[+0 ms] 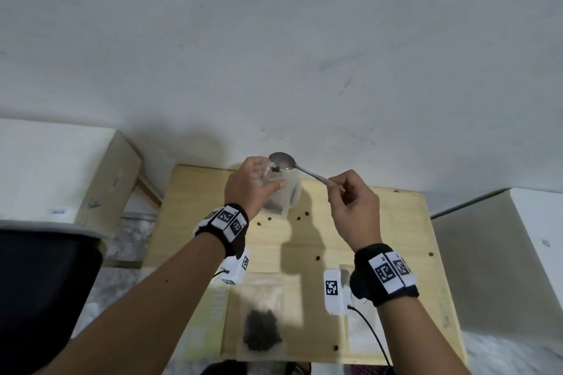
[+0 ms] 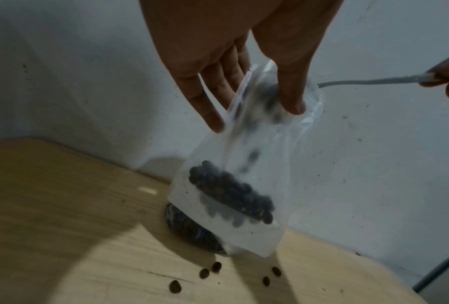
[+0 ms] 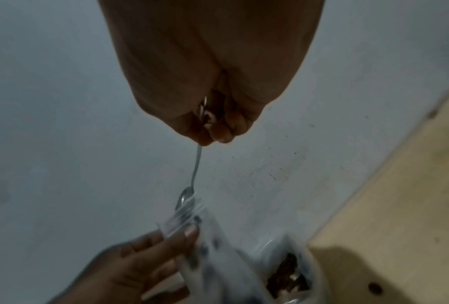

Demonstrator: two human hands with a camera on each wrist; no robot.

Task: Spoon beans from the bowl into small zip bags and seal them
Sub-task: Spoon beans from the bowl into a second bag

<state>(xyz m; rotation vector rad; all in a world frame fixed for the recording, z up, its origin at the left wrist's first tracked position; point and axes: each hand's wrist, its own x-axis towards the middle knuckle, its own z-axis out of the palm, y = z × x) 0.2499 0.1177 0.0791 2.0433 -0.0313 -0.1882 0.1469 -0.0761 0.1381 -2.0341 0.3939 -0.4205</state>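
My left hand (image 1: 253,183) (image 2: 244,92) pinches the mouth of a clear zip bag (image 2: 231,185) (image 1: 275,201) between thumb and fingers, holding it upright above the far side of the table. Dark beans (image 2: 234,193) fill its lower part, and a few more are falling inside it. My right hand (image 1: 350,201) (image 3: 213,127) grips the handle of a metal spoon (image 1: 285,163) (image 3: 189,195), tilted with its bowl at the bag's mouth. The bowl of beans (image 2: 189,232) (image 3: 288,279) stands behind and under the bag, mostly hidden.
The wooden table (image 1: 380,237) stands against a white wall. Loose beans (image 2: 205,273) lie scattered on it near the bowl. A filled, flat zip bag (image 1: 262,332) lies at the near edge, with empty bags (image 1: 362,332) to its right. White furniture flanks both sides.
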